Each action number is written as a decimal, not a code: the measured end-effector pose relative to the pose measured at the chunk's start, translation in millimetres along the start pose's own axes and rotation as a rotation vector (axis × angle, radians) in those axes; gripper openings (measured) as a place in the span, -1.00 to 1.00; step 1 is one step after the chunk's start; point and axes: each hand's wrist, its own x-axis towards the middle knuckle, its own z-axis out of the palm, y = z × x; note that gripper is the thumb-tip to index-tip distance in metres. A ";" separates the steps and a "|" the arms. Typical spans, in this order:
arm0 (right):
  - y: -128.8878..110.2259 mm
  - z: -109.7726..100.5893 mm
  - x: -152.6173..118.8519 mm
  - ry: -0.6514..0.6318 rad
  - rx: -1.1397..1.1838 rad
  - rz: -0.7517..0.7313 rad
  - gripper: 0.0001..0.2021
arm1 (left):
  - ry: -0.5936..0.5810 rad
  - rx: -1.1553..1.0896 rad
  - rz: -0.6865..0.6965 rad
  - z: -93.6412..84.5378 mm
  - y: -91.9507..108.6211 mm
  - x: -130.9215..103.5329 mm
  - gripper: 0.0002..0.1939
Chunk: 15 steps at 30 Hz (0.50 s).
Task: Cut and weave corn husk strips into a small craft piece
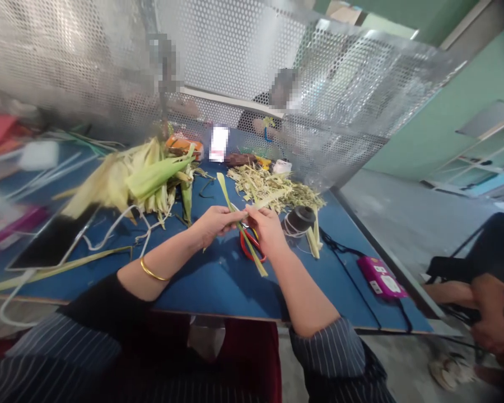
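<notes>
Head view: pinching husk strips with left hand and right hand, seemingly working partway, with shreds heaped beyond and fuller husks remaining.

Purple packet near surface's front right corner; dark-screened tablet near front edge, left; lit screen toward far edge, beside orange packet.

Bare left hand and right hand pinching long, thin pale-green husk strip, red-handled scissors beneath, round black cord-wound spool nearby, blue flat bench
</notes>
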 end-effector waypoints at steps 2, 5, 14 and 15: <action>0.4 2.7 -1.9 0.030 -0.068 -0.060 -0.74 | -0.011 0.015 -0.011 0.8 1.4 -1.2 -0.70; -1.5 4.5 -3.8 0.112 -0.159 -0.143 -0.74 | -0.029 0.045 -0.005 2.3 4.3 -2.9 -0.77; -6.2 -10.6 6.1 0.183 -0.292 -0.160 -0.68 | -0.121 0.062 0.017 0.1 9.3 -6.8 -0.70; -9.4 -16.5 9.4 0.242 -0.354 -0.219 -0.66 | -0.132 0.065 0.016 -0.5 9.5 -6.8 -0.65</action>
